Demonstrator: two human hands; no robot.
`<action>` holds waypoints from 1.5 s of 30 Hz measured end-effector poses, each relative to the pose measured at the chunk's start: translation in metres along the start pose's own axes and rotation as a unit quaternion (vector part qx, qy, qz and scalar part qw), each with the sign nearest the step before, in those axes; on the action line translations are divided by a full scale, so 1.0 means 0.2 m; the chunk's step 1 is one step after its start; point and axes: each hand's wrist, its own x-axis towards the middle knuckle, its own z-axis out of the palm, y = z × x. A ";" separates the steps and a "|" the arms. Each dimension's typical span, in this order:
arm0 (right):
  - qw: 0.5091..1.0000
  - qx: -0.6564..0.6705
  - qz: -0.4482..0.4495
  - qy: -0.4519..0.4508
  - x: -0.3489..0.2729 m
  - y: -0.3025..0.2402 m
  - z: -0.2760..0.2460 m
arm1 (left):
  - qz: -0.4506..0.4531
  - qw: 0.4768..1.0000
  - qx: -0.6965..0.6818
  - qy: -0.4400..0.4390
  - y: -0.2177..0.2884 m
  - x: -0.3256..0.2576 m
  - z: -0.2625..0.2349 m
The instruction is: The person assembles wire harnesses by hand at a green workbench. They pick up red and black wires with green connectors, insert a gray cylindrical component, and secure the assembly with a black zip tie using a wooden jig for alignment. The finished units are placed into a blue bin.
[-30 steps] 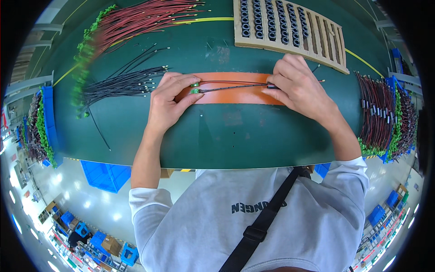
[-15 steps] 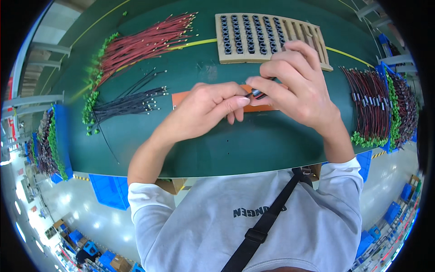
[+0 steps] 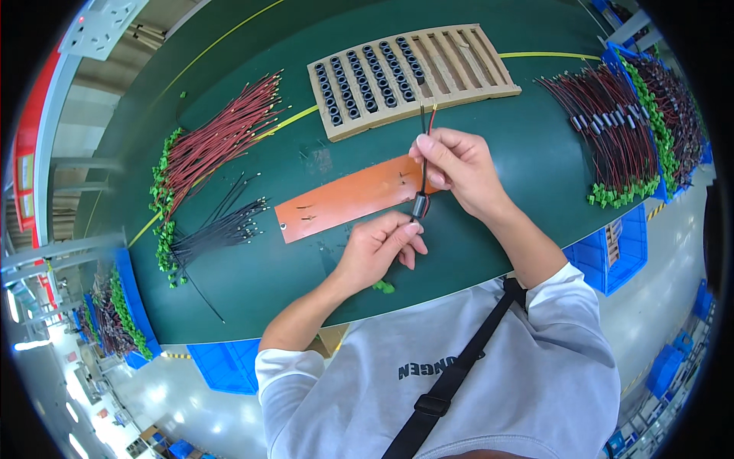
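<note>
L hand (image 3: 382,249) pinches w/ thumb & index the red-black cable (image 3: 425,170) just under its dark cylinder (image 3: 420,204); R hand (image 3: 465,170) pinches same cable higher. Cable is at right end of orange strip (image 3: 336,205). Black wires (image 3: 218,232) lie left of strip, wooden tray (image 3: 501,88) w/ rings beyond strip.

A dark-green, smooth surface (image 3: 543,157) bears a straight yellow line (image 3: 554,55) across its far part. At the upper left are a white socket panel (image 3: 99,29) and a bright red panel (image 3: 33,145). Below the near edge sit an open blue plastic bin (image 3: 225,367) on the left and another blue bin (image 3: 631,256) on the right. Beyond lies a glossy pale floor (image 3: 164,394), with blue crates (image 3: 664,371) at lower right.
</note>
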 end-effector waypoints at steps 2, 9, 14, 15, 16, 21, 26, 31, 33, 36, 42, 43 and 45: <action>1.000 0.013 0.002 0.014 0.01 -0.01 -0.02 | 0.005 0.999 -0.032 0.000 -0.03 -0.01 0.01; 0.998 0.041 -0.022 0.044 0.00 0.00 0.00 | 0.004 0.998 -0.059 -0.006 -0.08 0.01 0.01; 0.999 0.016 -0.007 0.037 0.00 0.00 0.00 | 0.004 0.998 -0.055 -0.006 -0.09 0.00 0.01; 0.999 0.007 -0.003 0.039 0.00 0.00 0.00 | 0.006 0.998 -0.057 -0.010 -0.09 0.01 0.01; 0.999 0.005 -0.008 0.038 0.00 0.00 0.00 | 0.005 0.998 -0.061 -0.013 -0.10 0.00 0.01; 0.999 -0.012 -0.025 0.036 0.01 0.02 0.00 | 0.041 0.991 -0.127 0.013 -0.11 0.02 0.01; 0.999 0.008 -0.018 0.031 0.01 0.01 0.01 | 0.044 0.983 -0.168 0.058 -0.09 0.06 0.01; 0.999 -0.049 0.004 0.009 -0.01 0.05 0.04 | 0.057 0.987 -0.148 0.034 -0.10 0.07 -0.01; 0.998 -0.059 -0.003 -0.004 0.00 0.06 0.04 | 0.050 0.990 -0.133 0.009 -0.12 0.06 -0.03; 0.998 -0.059 -0.012 -0.011 0.00 0.08 0.04 | 0.048 0.985 -0.168 0.009 -0.13 0.06 -0.04; 0.998 -0.058 -0.004 -0.002 -0.01 0.09 0.04 | 0.048 0.981 -0.189 0.006 -0.14 0.05 -0.06; 0.998 -0.059 -0.005 -0.006 -0.01 0.09 0.05 | 0.040 0.980 -0.196 -0.003 -0.14 0.06 -0.07; 0.998 -0.060 0.004 -0.013 -0.01 0.10 0.05 | 0.024 0.977 -0.209 -0.022 -0.15 0.06 -0.09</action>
